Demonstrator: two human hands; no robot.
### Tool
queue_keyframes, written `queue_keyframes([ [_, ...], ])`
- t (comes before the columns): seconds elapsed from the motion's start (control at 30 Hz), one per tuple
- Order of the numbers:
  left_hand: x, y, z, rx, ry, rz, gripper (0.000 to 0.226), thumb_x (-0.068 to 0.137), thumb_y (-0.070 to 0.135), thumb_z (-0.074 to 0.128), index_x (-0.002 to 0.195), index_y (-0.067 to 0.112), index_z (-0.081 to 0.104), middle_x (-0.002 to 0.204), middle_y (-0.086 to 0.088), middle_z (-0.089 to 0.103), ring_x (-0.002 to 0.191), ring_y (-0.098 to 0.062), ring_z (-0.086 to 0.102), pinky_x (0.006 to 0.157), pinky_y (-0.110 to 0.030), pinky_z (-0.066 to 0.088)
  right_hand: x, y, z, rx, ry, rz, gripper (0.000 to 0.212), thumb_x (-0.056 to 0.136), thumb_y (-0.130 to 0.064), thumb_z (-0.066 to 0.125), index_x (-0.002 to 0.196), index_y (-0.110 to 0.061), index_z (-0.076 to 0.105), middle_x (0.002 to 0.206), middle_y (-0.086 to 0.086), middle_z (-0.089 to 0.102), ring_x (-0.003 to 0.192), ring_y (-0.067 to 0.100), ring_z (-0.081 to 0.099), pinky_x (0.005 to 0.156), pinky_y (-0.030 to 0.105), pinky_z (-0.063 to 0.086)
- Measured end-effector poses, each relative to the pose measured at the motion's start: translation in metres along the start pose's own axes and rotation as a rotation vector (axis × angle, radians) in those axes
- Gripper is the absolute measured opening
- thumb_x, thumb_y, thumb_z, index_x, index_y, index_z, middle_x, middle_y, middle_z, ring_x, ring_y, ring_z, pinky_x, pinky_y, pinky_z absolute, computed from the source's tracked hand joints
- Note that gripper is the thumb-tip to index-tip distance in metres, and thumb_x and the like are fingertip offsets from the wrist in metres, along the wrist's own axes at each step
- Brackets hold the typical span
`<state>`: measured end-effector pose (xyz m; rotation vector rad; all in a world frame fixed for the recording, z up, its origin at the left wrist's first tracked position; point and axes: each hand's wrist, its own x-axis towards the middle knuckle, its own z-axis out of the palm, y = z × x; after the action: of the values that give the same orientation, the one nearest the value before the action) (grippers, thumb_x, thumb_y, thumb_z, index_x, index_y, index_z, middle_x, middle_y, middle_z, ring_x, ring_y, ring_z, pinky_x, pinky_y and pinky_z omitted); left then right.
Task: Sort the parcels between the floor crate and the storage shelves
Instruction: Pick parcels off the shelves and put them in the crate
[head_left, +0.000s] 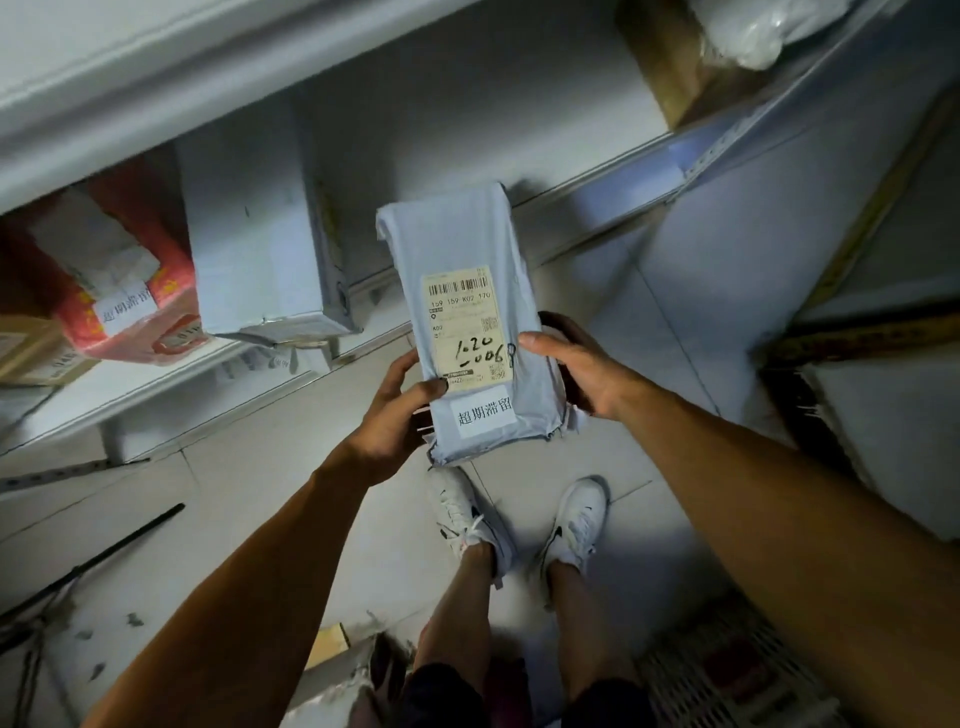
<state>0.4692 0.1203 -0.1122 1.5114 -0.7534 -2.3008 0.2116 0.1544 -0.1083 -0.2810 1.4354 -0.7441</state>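
I hold a grey plastic mailer parcel (457, 244) upright in front of me, its shipping label with handwritten numbers facing up. My left hand (400, 410) grips its lower left edge, thumb on the label. My right hand (576, 364) holds its right edge, and a dark object sits in that palm behind the parcel. The white storage shelves (363, 156) stand just beyond the parcel. A slatted floor crate (727, 680) shows at the bottom right by my feet.
On the lower shelf stand a white box (260, 249), a red parcel (119, 291) and a brown carton (31, 353). A cardboard box (685, 67) and white bag (753, 31) sit higher right. A black rod (104, 556) lies on the tiled floor left.
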Motion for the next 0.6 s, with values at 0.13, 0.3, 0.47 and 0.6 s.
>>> queue_keyframes([
  [0.13, 0.003, -0.005, 0.029, 0.147, -0.095, -0.032, 0.062, 0.084, 0.022, 0.070, 0.140, 0.034, 0.046, 0.123, -0.010, 0.073, 0.107, -0.036, 0.072, 0.074, -0.042, 0.061, -0.031, 0.026, -0.039, 0.108, 0.031, 0.018, 0.069, 0.057, -0.038, 0.091, 0.119, -0.032, 0.059, 0.113, 0.011, 0.075, 0.106, 0.039, 0.071, 0.094, 0.060, 0.055],
  [0.3, 0.013, -0.021, 0.088, 0.298, -0.187, -0.098, 0.060, 0.084, 0.022, 0.072, 0.137, 0.036, 0.048, 0.121, -0.010, 0.073, 0.106, -0.038, 0.072, 0.080, -0.050, 0.060, -0.072, 0.066, -0.096, 0.224, 0.113, 0.033, 0.047, 0.082, -0.021, 0.082, 0.119, -0.031, 0.056, 0.109, 0.009, 0.074, 0.094, 0.030, 0.074, 0.091, 0.053, 0.057],
  [0.47, 0.024, -0.046, 0.151, 0.441, -0.333, -0.162, 0.057, 0.090, 0.014, 0.070, 0.134, 0.041, 0.046, 0.117, -0.005, 0.074, 0.106, -0.030, 0.073, 0.083, -0.054, 0.061, -0.118, 0.108, -0.152, 0.376, 0.208, 0.031, 0.059, 0.072, -0.024, 0.085, 0.123, -0.028, 0.054, 0.108, 0.011, 0.075, 0.092, 0.031, 0.074, 0.091, 0.051, 0.058],
  [0.6, 0.031, -0.071, 0.213, 0.542, -0.409, -0.240, 0.069, 0.077, 0.012, 0.073, 0.133, 0.043, 0.045, 0.111, -0.002, 0.076, 0.101, -0.030, 0.074, 0.079, -0.049, 0.062, -0.157, 0.147, -0.192, 0.479, 0.306, 0.025, 0.065, 0.070, -0.022, 0.088, 0.125, -0.026, 0.053, 0.111, 0.014, 0.074, 0.095, 0.033, 0.074, 0.092, 0.053, 0.058],
])
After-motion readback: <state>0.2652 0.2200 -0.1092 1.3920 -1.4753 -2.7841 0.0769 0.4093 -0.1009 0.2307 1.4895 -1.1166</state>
